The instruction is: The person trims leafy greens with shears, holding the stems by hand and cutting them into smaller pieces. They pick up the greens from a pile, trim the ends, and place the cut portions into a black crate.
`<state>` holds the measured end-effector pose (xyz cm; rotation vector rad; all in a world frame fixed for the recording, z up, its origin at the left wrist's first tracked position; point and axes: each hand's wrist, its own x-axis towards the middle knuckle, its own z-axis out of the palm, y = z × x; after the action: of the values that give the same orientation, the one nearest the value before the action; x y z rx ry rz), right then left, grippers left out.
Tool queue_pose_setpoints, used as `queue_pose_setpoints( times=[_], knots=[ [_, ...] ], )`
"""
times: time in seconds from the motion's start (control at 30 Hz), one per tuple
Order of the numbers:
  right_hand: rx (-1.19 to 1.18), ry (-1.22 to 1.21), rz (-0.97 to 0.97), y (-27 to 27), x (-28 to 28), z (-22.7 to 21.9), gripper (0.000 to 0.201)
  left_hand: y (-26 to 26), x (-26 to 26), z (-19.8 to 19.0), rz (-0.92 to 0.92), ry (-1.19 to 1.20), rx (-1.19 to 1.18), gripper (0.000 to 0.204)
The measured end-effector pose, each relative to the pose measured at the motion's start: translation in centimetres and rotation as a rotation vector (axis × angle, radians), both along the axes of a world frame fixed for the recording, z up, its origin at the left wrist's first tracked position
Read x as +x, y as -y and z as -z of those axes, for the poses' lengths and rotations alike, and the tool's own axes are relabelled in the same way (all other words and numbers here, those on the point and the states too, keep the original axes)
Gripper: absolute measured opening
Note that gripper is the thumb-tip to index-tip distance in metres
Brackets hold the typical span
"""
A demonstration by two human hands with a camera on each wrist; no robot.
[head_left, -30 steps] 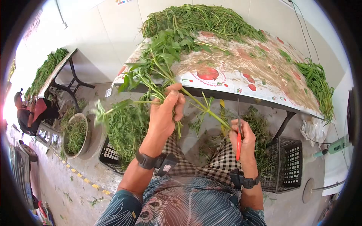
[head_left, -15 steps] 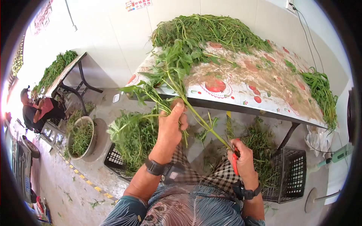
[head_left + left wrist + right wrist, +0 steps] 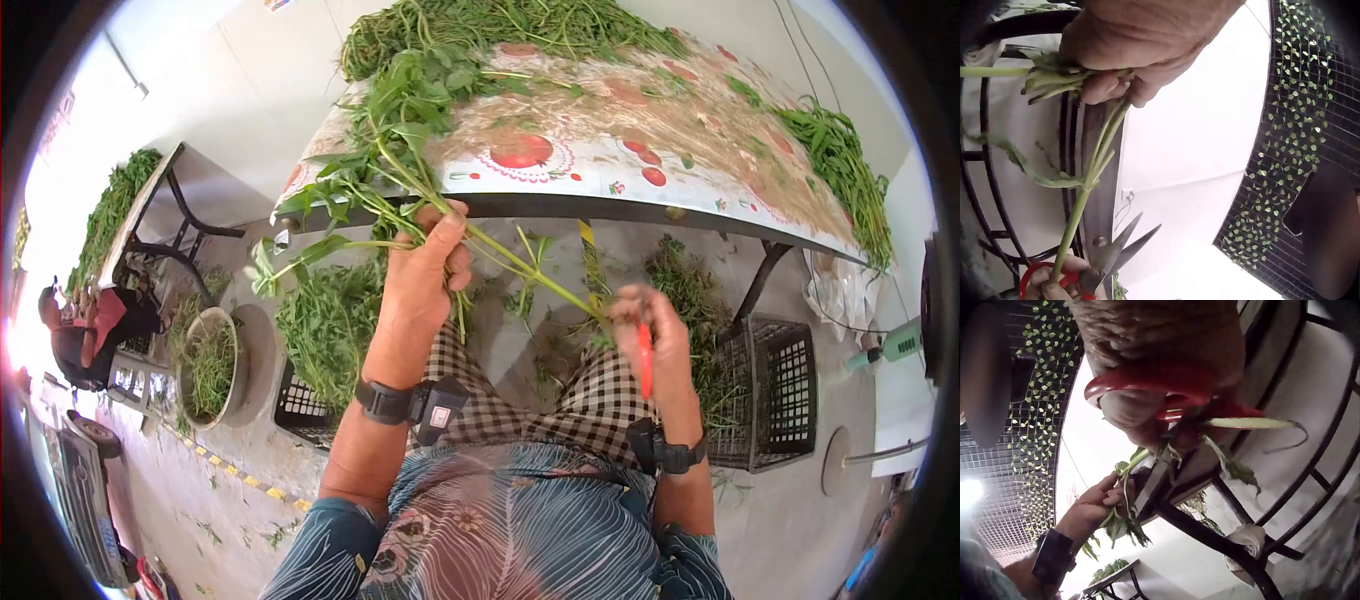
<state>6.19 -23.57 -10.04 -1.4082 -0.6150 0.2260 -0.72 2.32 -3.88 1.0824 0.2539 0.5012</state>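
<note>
My left hand [image 3: 425,270] grips a small bunch of leafy green stems [image 3: 535,275] in front of the table edge, leaves toward the tabletop. One long thick stem slants down to the right, its lower end at my right hand [image 3: 660,345]. That hand holds red-handled scissors [image 3: 646,362] and is blurred in the head view. In the left wrist view the scissors [image 3: 1102,265] have their blades parted and pointing up beside the stem, and fingertips lie against the stem's lower end. A piece of pale stem [image 3: 1250,423] pokes out by the red handle in the right wrist view.
Ahead stands a table with a fruit-print cloth [image 3: 590,130], bearing a long heap of greens [image 3: 520,30] and a bunch [image 3: 845,175] at right. Black crates [image 3: 780,400] flank my legs. A tub of greens [image 3: 215,370] and a seated person [image 3: 95,335] are at left.
The head view has shifted about, first up and then down. My left hand keeps its grip on the stems; my right hand stays around the long stem's lower end with the scissors.
</note>
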Motion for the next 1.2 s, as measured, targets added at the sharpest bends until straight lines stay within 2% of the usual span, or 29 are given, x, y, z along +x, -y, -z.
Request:
queue_pose_setpoints(
  times=[0.07, 0.1, 0.13, 0.2, 0.3, 0.4, 0.5, 0.6, 0.63, 0.83, 0.93, 1.2],
  knots=[
    [0.553, -0.657, -0.217, 1.7, 1.5, -0.2, 0.036, 0.1, 0.3, 0.0, -0.01, 0.003, 0.002, 0.016],
    [0.255, -0.205, 0.013, 1.5, 0.7, -1.5, 0.038, 0.0, 0.3, 0.2, 0.005, 0.016, 0.024, 0.015],
    [0.014, 0.042, 0.128, 2.4, 0.3, -2.6, 0.05, 0.0, 0.4, 0.3, -0.003, 0.02, 0.028, 0.016],
    [0.045, 0.04, 0.107, 4.1, 1.8, -1.7, 0.066, 0.4, 0.7, 0.4, -0.016, 0.023, 0.033, 0.016],
    [0.044, -0.109, -0.212, 4.4, -1.1, -5.5, 0.077, 0.5, 0.8, 0.8, -0.022, 0.048, 0.04, 0.017],
    [-0.012, -0.364, -0.474, 3.1, -2.6, -5.5, 0.076, 0.7, 0.8, 0.7, -0.029, 0.048, 0.024, 0.017],
    [-0.021, -0.54, -0.596, 0.5, -4.0, -3.8, 0.069, 0.6, 0.7, 0.8, -0.011, 0.051, 0.032, 0.016],
    [-0.08, -0.442, -0.599, -1.3, -4.5, -2.8, 0.066, 0.9, 0.4, 0.7, -0.005, 0.029, 0.043, 0.016],
    [-0.155, -0.431, -0.527, -1.6, -4.9, -4.0, 0.068, 1.1, 0.3, 0.7, -0.007, 0.021, 0.046, 0.016],
    [-0.376, -0.301, -0.478, -1.6, -4.2, -2.3, 0.064, 1.6, 0.3, 1.4, 0.006, 0.06, 0.052, 0.014],
    [-0.318, -0.365, -0.471, -1.9, -3.9, -1.4, 0.061, 1.6, 0.2, 1.4, 0.012, 0.065, 0.058, 0.014],
    [-0.335, -0.282, -0.391, -3.6, -3.8, -1.7, 0.055, 2.0, -0.1, 1.3, 0.025, 0.044, 0.107, 0.015]
  ],
)
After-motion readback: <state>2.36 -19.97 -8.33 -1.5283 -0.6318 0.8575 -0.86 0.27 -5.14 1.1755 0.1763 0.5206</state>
